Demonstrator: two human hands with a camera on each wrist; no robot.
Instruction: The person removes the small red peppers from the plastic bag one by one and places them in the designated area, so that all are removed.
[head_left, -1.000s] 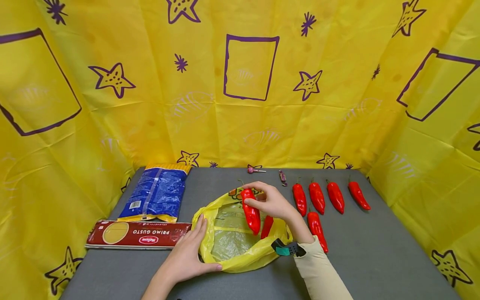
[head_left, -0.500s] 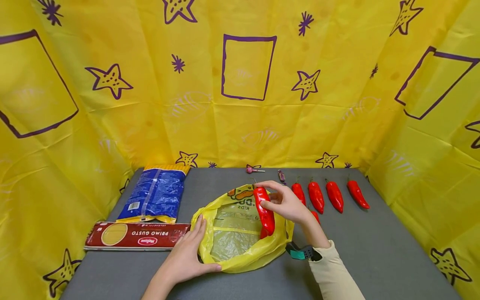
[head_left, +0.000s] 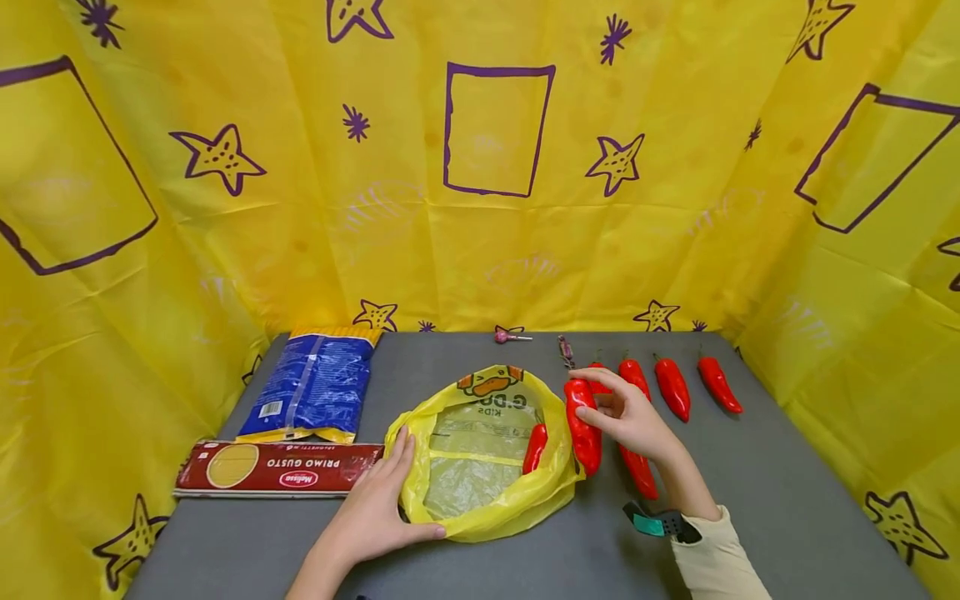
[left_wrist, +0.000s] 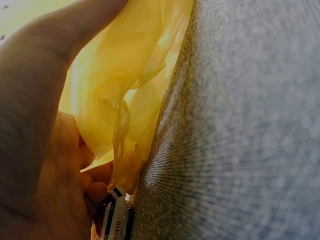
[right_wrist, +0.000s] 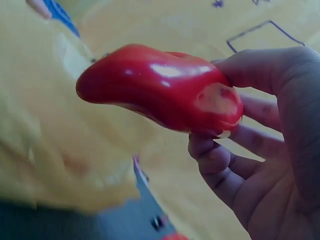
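A yellow plastic bag [head_left: 517,512] with a cartoon duck print stands with its mouth facing up. Inside it, against the right wall, lies a long red pepper [head_left: 536,448]. My left hand [head_left: 378,508] holds the bag's left side, fingers over the rim and thumb along the front edge; the left wrist view shows the crumpled bag wall [left_wrist: 125,75] beside the thumb. My right hand [head_left: 630,421] pinches another red pepper [head_left: 582,427] near its stem end, just outside the bag's right rim. In the right wrist view this pepper [right_wrist: 150,85] is glossy, its tip toward the bag.
Several more red peppers [head_left: 672,389] lie on the grey table [head_left: 772,508] at the right, one partly behind my right hand. A lollipop [head_left: 510,337] and a wrapped candy [head_left: 566,352] lie at the back. A blue packet [head_left: 311,387] and a spaghetti pack [head_left: 277,468] are at the left.
My right hand has carried its pepper rightward, from over the bag's mouth to outside the right rim. The pepper inside the bag shows more fully. My left hand stays in place.
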